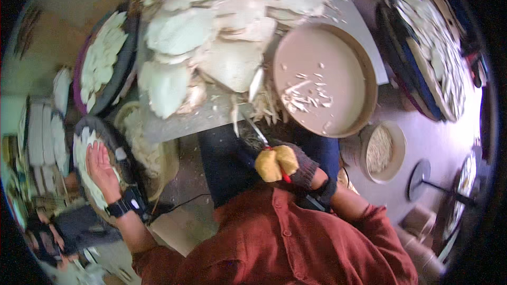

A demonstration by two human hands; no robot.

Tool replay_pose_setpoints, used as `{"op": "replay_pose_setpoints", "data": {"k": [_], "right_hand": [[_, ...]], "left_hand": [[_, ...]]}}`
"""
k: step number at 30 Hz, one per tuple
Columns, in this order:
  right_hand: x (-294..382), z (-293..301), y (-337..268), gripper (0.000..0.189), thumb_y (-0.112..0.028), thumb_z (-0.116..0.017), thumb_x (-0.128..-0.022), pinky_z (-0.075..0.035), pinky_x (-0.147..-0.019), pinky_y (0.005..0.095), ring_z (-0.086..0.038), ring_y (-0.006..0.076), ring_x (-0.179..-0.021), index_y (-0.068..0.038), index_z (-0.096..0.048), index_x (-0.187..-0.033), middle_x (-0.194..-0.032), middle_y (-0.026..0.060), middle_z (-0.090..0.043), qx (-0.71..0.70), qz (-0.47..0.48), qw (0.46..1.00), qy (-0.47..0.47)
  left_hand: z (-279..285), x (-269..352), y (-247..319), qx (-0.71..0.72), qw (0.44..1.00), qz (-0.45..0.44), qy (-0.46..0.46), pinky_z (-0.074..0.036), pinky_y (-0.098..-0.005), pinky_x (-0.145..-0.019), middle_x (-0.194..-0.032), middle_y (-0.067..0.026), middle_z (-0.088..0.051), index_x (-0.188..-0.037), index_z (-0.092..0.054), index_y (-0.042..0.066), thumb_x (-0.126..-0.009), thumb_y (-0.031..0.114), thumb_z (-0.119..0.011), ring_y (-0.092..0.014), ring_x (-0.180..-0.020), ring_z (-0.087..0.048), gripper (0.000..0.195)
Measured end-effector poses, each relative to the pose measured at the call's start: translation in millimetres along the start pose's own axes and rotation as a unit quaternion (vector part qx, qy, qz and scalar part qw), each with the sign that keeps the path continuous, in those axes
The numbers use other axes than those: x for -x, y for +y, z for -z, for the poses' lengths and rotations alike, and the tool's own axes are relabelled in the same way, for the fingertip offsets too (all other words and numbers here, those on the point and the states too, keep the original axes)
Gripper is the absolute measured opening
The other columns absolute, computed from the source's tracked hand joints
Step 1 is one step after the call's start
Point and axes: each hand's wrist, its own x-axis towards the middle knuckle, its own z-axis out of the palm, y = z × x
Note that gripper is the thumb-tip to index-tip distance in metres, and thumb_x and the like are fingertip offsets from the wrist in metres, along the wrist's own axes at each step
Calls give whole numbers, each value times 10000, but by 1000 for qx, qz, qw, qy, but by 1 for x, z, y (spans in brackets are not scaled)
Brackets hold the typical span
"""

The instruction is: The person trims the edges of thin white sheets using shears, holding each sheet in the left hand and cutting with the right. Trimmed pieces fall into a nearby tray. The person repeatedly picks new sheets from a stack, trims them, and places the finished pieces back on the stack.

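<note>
My bare left hand (103, 166) is extended at the left, with nothing seen in it. It is over a dark-rimmed round tray of flat white pieces (81, 142); whether it touches them I cannot tell. My right hand (303, 168), in a dark knit glove with yellow finger covers (275, 162), grips a red-handled knife (257, 129) above my lap. The blade points toward the near edge of a grey tabletop (174, 128). Large pale slabs with ragged edges (233, 61) overlap across that table, and thin trimmings (266, 106) lie near the blade.
A wide round basin (370, 98) holding scraps stands at the table's right. Below it is a bucket of pale bits (379, 154). More loaded round trays stand left (103, 61) and right (431, 55). A tub of trimmings (168, 170) sits left of my legs. Another person (55, 233) is at lower left.
</note>
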Motion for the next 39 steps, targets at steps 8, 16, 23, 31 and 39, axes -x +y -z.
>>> {"op": "replay_pose_setpoints", "data": {"k": [8, 16, 23, 31, 39], "right_hand": [[-8, -4, -40, 255, -156, -676, -851, -500, -841, 317, -634, 178, -951, -40, -619, -1071, -1010, 75, -660, -3, 58, 998, 15], [12, 4, -36, 240, -169, -659, -875, -504, -810, 309, -628, 159, -908, -32, -611, -1067, -996, 57, -654, -11, 44, 997, 65], [1, 2, -12, 297, -105, -704, -867, -532, -873, 312, -643, 152, -972, -15, -596, -1129, -1092, 72, -659, -318, 53, 943, 75], [-14, -6, -5, 290, -146, -630, -933, -523, -914, 310, -645, 163, -1018, -5, -576, -1181, -1102, 87, -662, -251, 25, 963, 96], [-13, -11, -15, 296, -195, -664, -844, -506, -888, 373, -626, 303, -998, -45, -591, -1088, -1042, 152, -641, -62, 51, 992, 97]], "left_hand": [[-233, 124, -60, -222, 880, -7, -421, -528, -274, -760, -941, -83, -706, -1043, -682, 13, -893, 171, -676, -147, -850, -667, 218], [-310, 154, -106, -400, 798, -85, -442, -535, -339, -681, -889, -114, -671, -1027, -647, 48, -826, 180, -721, -208, -774, -676, 252], [-262, 185, -85, 78, 887, 229, -393, -563, -274, -774, -1065, -134, -682, -1153, -574, -33, -956, 90, -567, -191, -887, -690, 233], [-256, 228, -85, 80, 904, 273, -320, -567, -299, -755, -1069, -148, -665, -1167, -552, -41, -938, 63, -601, -219, -889, -687, 257], [-251, 223, -89, 37, 937, 155, -310, -575, -306, -720, -990, -133, -675, -1305, -459, 5, -932, 54, -608, -208, -793, -684, 405]]}}
